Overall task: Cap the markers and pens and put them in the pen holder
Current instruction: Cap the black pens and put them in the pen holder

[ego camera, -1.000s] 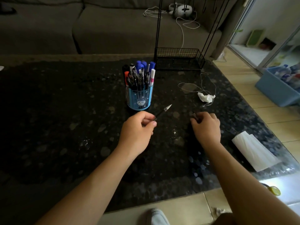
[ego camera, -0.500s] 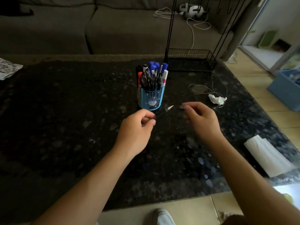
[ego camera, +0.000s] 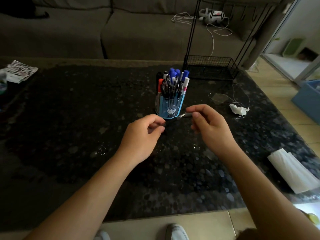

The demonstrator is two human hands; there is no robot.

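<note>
**Cap meets pen tip**

Capping is now under way. A second ago the right hand [ego camera: 213, 126] lay low on the surface [ego camera: 86, 118], closing on something small. Half a second ago it had lifted and hung just short of the bare tip. Now the gap is closed: its thumb and forefinger pinch the grey cap [ego camera: 187, 115], which touches the pale tip of the pen [ego camera: 173, 120].

The left hand [ego camera: 143, 137] has barely moved. Its curled fingers [ego camera: 155, 121] and thumb pinch the dark barrel, which slants up towards the right. Pen and cap are held in the air just in front of the blue pen holder [ego camera: 170, 108], which stands on the surface already crowded with capped markers and pens.

Whether the cap is pushed home I cannot tell. A sliver of pale tip still shows beside it, so I judge it only started. I can see no other loose pen on the dim surface, so this is probably the last. It likely needs a firm push, then a short lift into the holder.
</note>
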